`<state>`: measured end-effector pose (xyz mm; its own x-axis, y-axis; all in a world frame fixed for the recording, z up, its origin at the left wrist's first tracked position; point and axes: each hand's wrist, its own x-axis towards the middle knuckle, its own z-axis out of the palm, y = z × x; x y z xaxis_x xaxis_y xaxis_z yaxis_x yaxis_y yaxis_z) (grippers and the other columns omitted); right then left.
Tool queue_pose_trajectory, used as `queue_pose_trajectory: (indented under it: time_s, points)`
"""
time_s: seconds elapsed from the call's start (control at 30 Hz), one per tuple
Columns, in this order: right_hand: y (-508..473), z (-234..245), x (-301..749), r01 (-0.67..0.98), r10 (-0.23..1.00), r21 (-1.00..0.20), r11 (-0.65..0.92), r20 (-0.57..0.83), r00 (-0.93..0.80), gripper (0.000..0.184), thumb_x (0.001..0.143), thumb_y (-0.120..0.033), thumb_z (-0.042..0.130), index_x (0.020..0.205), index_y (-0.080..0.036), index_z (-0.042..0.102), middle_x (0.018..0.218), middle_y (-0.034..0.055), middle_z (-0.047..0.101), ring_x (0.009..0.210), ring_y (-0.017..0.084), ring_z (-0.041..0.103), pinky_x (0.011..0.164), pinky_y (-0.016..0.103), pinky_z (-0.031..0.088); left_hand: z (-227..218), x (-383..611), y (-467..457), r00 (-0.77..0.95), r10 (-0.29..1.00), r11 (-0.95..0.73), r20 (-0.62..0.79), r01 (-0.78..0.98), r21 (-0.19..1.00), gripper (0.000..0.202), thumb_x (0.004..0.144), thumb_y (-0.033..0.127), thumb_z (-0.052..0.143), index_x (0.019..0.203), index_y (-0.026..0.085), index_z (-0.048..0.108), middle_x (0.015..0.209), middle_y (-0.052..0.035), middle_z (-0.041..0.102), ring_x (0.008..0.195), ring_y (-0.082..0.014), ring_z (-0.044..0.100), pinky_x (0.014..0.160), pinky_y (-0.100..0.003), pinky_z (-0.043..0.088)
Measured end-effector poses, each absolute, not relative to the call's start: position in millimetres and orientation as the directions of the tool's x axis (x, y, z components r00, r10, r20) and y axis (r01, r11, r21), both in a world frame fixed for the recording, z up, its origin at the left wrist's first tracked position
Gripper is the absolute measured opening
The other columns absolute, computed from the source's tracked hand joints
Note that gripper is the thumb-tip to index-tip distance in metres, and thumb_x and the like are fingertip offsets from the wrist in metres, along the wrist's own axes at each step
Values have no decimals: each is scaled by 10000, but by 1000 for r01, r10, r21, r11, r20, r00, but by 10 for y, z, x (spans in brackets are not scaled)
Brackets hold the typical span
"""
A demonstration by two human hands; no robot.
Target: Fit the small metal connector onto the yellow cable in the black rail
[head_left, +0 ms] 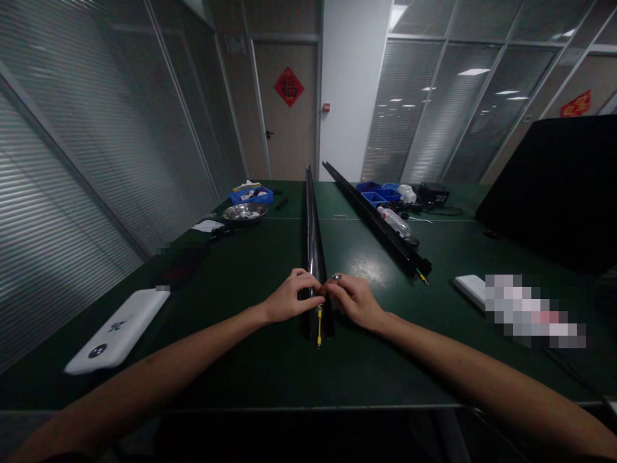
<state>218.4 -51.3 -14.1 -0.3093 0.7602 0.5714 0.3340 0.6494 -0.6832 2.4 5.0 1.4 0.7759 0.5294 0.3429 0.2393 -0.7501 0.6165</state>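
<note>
A long black rail (311, 225) lies lengthwise on the green table (250, 360), running away from me. A yellow wire (319, 325) sticks out of its near end. My left hand (289, 297) rests on the left side of the rail near that end, fingers curled and pinched against it. My right hand (353, 299) meets it from the right, fingers pinched at the rail's top, with a small shiny metal piece (336, 277) at its fingertips. The two hands touch over the rail.
A second black rail (376, 218) lies diagonally at right with a plastic bottle (394, 220) beside it. Blue bins (378, 191), a metal bowl (245, 212), a white device (118, 329) at left, a black monitor (554, 186) at right, a white pad (471, 289).
</note>
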Motion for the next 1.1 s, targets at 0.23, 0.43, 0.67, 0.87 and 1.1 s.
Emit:
queue_pose_trajectory:
  time_s: [0.23, 0.43, 0.67, 0.87, 1.1]
  points:
    - [-529, -130, 2174, 381, 734, -629, 677, 611, -297, 275, 1058, -333, 489, 921, -172, 666, 779, 29, 648, 680, 157, 597, 639, 267, 438, 18, 26, 43, 782, 534, -742, 321, 252, 621, 178, 962, 344, 624, 1033, 197, 693, 1033, -32, 708, 1024, -213, 604, 1062, -407, 320]
    - [-515, -130, 2181, 352, 708, -615, 706, 631, -318, 252, 1058, -291, 490, 919, -174, 664, 787, 27, 645, 699, 154, 613, 664, 261, 460, 18, 23, 45, 777, 539, -740, 325, 252, 623, 176, 947, 353, 649, 1006, 195, 697, 1014, -30, 710, 1037, -219, 597, 1074, -414, 316]
    - [-519, -116, 2178, 337, 701, -614, 713, 630, -334, 260, 1059, -291, 483, 907, -177, 660, 782, 26, 638, 705, 153, 610, 675, 264, 467, 34, 15, 40, 787, 529, -746, 317, 253, 616, 182, 949, 358, 647, 1008, 194, 696, 1024, -35, 713, 1027, -217, 603, 1081, -415, 315]
    - [-534, -118, 2171, 386, 727, -618, 685, 614, -309, 257, 1057, -321, 494, 927, -180, 665, 812, 38, 664, 724, 168, 626, 666, 280, 469, 36, 19, 36, 789, 531, -745, 310, 260, 614, 165, 971, 329, 613, 1036, 203, 698, 1026, -28, 703, 1053, -222, 593, 1072, -414, 321]
    - [-507, -130, 2176, 357, 705, -608, 709, 632, -322, 286, 1065, -334, 474, 914, -185, 666, 794, 34, 659, 715, 165, 628, 679, 279, 490, 28, 16, 39, 779, 540, -742, 320, 261, 617, 170, 945, 352, 656, 992, 195, 701, 1009, -33, 711, 1036, -221, 597, 1077, -418, 322]
